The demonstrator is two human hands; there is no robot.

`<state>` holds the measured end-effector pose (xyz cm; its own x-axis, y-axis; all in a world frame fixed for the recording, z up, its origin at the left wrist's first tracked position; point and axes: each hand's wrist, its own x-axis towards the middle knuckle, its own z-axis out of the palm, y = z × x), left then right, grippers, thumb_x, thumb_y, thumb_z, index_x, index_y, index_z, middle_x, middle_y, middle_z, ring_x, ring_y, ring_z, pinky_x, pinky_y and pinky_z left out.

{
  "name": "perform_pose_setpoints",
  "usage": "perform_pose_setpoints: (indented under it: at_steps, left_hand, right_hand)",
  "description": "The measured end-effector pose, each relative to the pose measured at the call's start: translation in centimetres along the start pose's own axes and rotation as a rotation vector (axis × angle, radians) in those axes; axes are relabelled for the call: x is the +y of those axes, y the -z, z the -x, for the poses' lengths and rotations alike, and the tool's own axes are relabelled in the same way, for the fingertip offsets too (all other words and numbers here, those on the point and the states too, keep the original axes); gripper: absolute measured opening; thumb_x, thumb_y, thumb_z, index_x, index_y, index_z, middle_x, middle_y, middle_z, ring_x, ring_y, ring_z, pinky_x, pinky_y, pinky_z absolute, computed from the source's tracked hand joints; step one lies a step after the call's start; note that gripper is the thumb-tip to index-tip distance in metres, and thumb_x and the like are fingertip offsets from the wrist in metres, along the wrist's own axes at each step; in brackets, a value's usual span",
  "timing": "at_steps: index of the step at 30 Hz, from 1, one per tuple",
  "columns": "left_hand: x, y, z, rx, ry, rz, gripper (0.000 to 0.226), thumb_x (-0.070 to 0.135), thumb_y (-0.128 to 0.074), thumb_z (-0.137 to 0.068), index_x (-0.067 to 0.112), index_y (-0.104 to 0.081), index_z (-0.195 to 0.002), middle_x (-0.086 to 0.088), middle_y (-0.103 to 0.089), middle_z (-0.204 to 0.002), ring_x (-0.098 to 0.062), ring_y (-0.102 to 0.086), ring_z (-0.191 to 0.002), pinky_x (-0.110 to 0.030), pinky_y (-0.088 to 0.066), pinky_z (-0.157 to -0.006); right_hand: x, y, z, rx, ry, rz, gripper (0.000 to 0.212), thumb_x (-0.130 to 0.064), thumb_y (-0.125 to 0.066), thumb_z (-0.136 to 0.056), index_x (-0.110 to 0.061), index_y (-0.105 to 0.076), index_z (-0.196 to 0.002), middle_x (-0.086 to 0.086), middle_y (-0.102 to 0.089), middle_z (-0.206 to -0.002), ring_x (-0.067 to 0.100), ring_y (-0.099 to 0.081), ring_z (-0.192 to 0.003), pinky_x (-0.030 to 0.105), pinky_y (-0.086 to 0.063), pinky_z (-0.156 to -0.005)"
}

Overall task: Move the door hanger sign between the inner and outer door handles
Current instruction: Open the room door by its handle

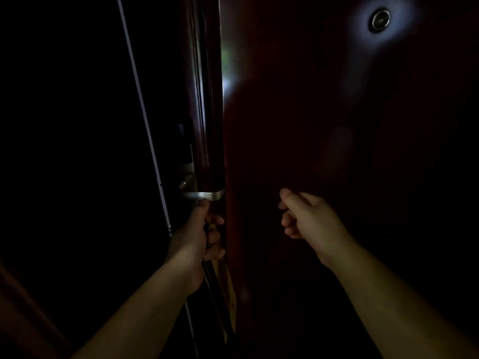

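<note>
Left hand (pixel 199 234): you are curling your fingers round the top of the door hanger sign (pixel 230 294), low in the centre of the frame, just under the silver handle (pixel 204 195).
Door hanger sign: it is hanging as a pale tan strip along the door edge (pixel 210 112), running from your grip towards the bottom centre.
Right hand (pixel 305 218): you are holding it in a loose fist, thumb on top, right of centre, before the dark red door face (pixel 337 112); nothing is showing in it.
Bright strip: it is glowing just right of the door edge, upper centre; whether it is a gap or a reflection cannot be told.
Left of frame: darkness is hiding everything beyond a thin pale line (pixel 140 99).
Peephole (pixel 380 19): it is glinting at upper right.
</note>
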<state>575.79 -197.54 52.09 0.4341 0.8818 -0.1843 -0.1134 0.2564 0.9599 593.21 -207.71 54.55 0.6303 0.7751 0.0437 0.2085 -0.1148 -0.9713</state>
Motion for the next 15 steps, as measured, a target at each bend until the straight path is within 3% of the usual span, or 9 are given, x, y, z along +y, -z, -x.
perform_pose_setpoints:
  at_steps: [4,7,11,15]
  left_hand:
    - [0.0,-1.6,-4.2,-0.004,-0.010,0.024,0.063,0.071,-0.043,-0.085,0.018,-0.066,-0.110,-0.001,-0.061,-0.080,-0.008,-0.043,-0.047,-0.024,-0.038,-0.042]
    - [-0.6,-3.3,-6.3,-0.035,0.014,0.036,0.061,0.070,-0.037,-0.088,0.019,-0.065,-0.105,-0.003,-0.061,-0.083,-0.008,-0.039,-0.048,-0.020,-0.029,-0.036]
    - [-1.4,-4.1,-8.1,-0.014,0.089,0.067,0.079,0.075,-0.029,-0.086,0.008,-0.067,-0.100,0.004,-0.056,-0.057,-0.006,-0.038,-0.038,-0.022,-0.030,-0.038]
    - [-1.6,-4.0,-9.4,0.046,0.113,0.077,0.082,0.077,-0.026,-0.086,0.005,-0.066,-0.089,0.000,-0.047,-0.055,-0.010,-0.032,-0.036,-0.030,-0.039,-0.049]
  right_hand:
    - [-0.4,1.4,-3.1,0.041,0.011,0.131,0.032,-0.057,-0.053,-0.091,-0.029,-0.067,-0.094,-0.003,-0.069,-0.080,0.011,-0.067,-0.070,0.026,-0.050,-0.063]
    - [-0.1,1.8,-5.2,0.038,0.012,0.146,0.034,-0.059,-0.051,-0.091,-0.028,-0.066,-0.096,-0.004,-0.069,-0.082,0.008,-0.067,-0.070,0.025,-0.048,-0.060]
    - [1.1,0.0,-7.3,0.030,-0.019,0.082,0.039,-0.056,-0.052,-0.092,-0.022,-0.067,-0.083,-0.001,-0.067,-0.072,0.012,-0.063,-0.060,0.029,-0.048,-0.057]
    - [1.5,-1.1,-9.3,-0.031,-0.069,-0.042,0.030,-0.053,-0.051,-0.094,-0.026,-0.065,-0.090,-0.002,-0.068,-0.080,0.012,-0.065,-0.067,0.026,-0.048,-0.060]
